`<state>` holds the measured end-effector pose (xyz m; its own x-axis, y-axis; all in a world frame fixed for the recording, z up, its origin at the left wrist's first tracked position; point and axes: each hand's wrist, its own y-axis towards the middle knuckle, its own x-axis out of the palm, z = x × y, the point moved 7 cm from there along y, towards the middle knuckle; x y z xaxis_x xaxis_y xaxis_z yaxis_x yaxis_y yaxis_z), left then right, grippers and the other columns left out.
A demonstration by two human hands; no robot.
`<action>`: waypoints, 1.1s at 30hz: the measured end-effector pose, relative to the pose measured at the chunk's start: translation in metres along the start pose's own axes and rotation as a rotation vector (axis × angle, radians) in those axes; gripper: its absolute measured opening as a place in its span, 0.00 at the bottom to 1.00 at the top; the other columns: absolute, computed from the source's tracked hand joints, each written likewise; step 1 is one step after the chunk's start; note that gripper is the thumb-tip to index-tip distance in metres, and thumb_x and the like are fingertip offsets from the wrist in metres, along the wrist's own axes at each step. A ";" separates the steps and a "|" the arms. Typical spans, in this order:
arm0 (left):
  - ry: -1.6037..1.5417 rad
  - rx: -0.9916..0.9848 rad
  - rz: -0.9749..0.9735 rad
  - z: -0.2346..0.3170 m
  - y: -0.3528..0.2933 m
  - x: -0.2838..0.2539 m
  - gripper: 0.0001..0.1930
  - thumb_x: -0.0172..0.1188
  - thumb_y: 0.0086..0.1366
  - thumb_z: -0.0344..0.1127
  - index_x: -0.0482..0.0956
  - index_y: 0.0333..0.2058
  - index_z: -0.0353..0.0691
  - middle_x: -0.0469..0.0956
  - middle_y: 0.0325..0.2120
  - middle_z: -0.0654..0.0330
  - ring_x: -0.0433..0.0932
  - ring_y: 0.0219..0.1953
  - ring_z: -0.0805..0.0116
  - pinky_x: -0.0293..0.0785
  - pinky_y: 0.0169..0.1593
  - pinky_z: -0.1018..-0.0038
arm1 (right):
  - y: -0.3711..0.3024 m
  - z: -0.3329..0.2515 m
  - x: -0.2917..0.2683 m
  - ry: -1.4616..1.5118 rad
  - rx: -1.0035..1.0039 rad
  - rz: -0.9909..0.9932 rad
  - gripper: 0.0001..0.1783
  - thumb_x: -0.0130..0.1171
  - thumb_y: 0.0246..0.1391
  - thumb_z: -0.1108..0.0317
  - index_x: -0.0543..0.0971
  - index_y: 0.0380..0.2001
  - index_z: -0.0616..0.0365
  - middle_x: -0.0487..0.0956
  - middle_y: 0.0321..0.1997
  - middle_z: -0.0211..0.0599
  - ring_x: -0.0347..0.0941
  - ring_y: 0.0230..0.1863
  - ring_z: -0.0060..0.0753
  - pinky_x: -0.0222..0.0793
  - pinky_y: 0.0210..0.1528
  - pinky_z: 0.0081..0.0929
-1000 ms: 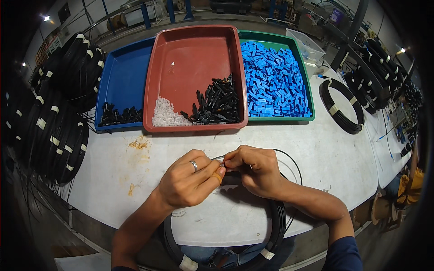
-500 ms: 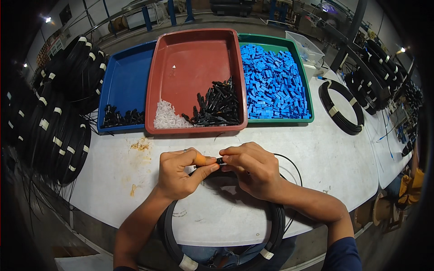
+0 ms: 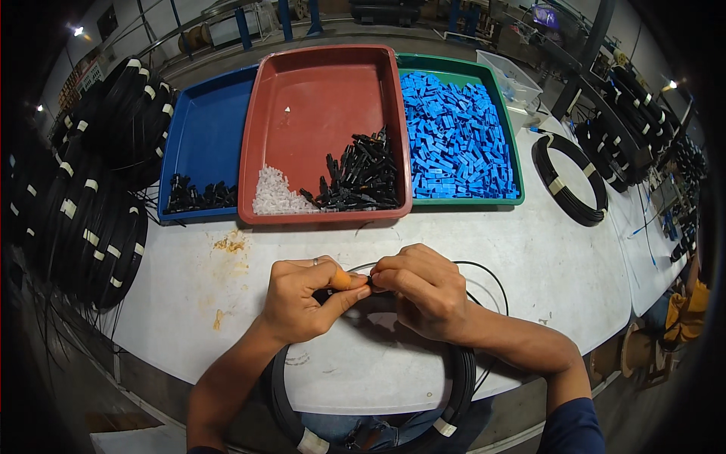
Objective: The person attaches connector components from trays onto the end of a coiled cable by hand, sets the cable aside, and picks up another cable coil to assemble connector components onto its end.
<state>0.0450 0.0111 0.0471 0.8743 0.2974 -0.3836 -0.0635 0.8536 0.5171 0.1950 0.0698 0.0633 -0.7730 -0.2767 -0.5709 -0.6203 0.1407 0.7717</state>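
Note:
Over the near part of the table, my left hand (image 3: 302, 301) and my right hand (image 3: 425, 293) meet, fingertips closed on a small black connector (image 3: 370, 281). Only a sliver of it shows between the fingers. An orange finger cover (image 3: 342, 280) is on one finger of my left hand. Below the hands lies a large coil of black cable (image 3: 463, 386), bound with pale tape and reaching over the table's front edge. A loose loop of thin black cable (image 3: 502, 291) curves out to the right of my right hand.
Behind my hands stand a blue tray (image 3: 208, 136) with black parts, a red tray (image 3: 325, 98) with clear and black pieces, and a green tray (image 3: 461, 203) full of blue clips. Another coil (image 3: 569, 200) lies at right; stacked coils (image 3: 113, 250) crowd the left.
Both hands have shifted slightly, and their fingertips sit closer together. Less of the black connector shows between them now. The view has also moved a little.

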 end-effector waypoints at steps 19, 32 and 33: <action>0.677 0.843 -0.010 0.050 -0.011 0.016 0.08 0.68 0.53 0.20 0.77 0.21 0.33 0.82 0.27 0.53 0.76 0.25 0.67 0.77 0.33 0.71 | -0.006 0.026 0.014 0.455 0.349 -0.077 0.14 0.58 0.38 0.91 0.74 0.30 0.65 0.82 0.36 0.46 0.82 0.38 0.48 0.79 0.40 0.34; -0.039 0.057 0.063 -0.001 -0.005 -0.004 0.07 0.75 0.52 0.22 0.83 0.26 0.31 0.85 0.24 0.52 0.84 0.24 0.66 0.78 0.30 0.76 | 0.005 -0.008 -0.002 -0.108 -0.102 0.052 0.11 0.66 0.39 0.75 0.79 0.31 0.63 0.81 0.37 0.39 0.76 0.34 0.39 0.71 0.38 0.34; -0.074 0.025 0.077 -0.003 -0.005 -0.005 0.07 0.75 0.52 0.22 0.84 0.27 0.30 0.85 0.24 0.51 0.85 0.25 0.66 0.78 0.30 0.77 | 0.004 -0.007 -0.001 -0.104 -0.098 0.054 0.11 0.65 0.39 0.74 0.79 0.31 0.63 0.81 0.37 0.39 0.76 0.33 0.39 0.70 0.37 0.34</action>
<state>0.0394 0.0063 0.0443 0.9005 0.3282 -0.2853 -0.1203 0.8184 0.5619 0.1944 0.0638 0.0697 -0.8180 -0.1705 -0.5494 -0.5649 0.0575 0.8232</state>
